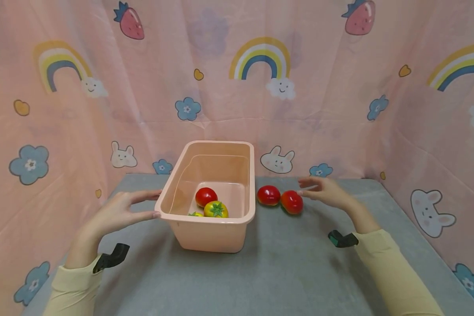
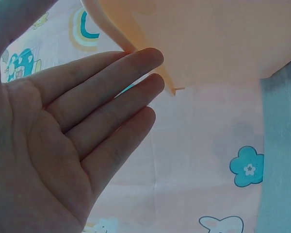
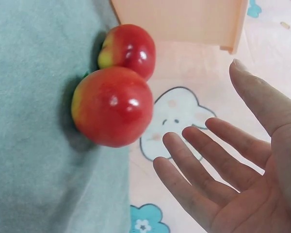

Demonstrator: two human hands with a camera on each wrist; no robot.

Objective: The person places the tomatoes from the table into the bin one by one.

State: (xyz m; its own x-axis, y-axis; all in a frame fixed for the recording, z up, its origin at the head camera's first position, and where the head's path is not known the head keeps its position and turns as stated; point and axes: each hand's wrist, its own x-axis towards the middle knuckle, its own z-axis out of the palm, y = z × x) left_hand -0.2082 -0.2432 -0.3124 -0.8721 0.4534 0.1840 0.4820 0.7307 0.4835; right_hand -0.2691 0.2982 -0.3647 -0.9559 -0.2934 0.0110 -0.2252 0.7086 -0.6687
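Partly filled: three fruits inside the pink bin (image 1: 209,228), two red apples (image 1: 280,198) just right of it, both hands (image 1: 116,213) spread, empty.

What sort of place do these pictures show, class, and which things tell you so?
Probably a staged tabletop set, not a real kitchen: a grey table walled in by pink cartoon-print cloth, with a pink plastic tub and glossy red fruit between open hands.

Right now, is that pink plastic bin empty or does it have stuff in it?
Not empty. The pink bin holds a red tomato, a yellow tomato and part of another yellowish piece at its front wall.
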